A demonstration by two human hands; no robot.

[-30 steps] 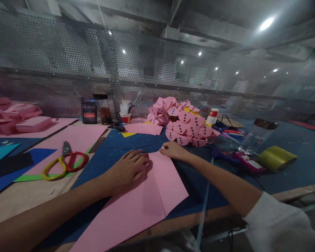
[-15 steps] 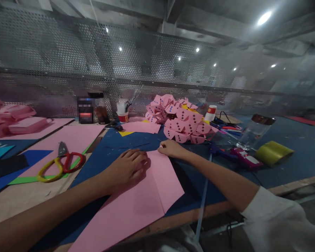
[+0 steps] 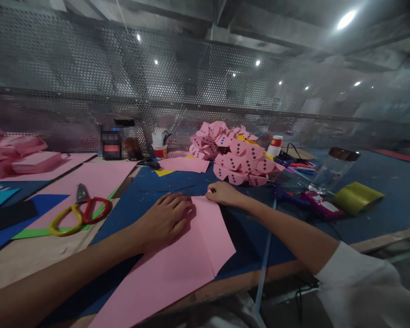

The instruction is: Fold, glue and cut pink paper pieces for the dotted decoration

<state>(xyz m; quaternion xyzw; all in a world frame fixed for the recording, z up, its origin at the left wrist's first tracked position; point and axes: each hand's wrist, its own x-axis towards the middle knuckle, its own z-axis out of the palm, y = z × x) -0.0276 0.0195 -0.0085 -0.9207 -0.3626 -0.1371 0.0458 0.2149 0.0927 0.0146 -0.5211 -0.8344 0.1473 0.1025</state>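
A large pink paper sheet [image 3: 177, 273] lies on the blue tabletop and reaches past its near edge. A crease runs down its right part, and the flap right of it is raised a little. My left hand [image 3: 167, 216] rests flat on the sheet's left side, fingers stretched forward. At the sheet's far edge, my right hand [image 3: 222, 193] pinches the corner between thumb and fingers. Just beyond my hands sits a heap of folded pink paper pieces [image 3: 239, 155] with dark diamond marks.
Scissors [image 3: 80, 212] with red and yellow handles lie at left on coloured sheets. On the right are a clear jar [image 3: 335, 168], a yellow tape roll [image 3: 358, 199] and a purple device [image 3: 323, 205]. A paper cup [image 3: 159, 149] stands before the perforated metal screen [image 3: 191, 86].
The raised right flap of the pink sheet has shifted slightly inward, to the left. Both hands keep their places on the paper.
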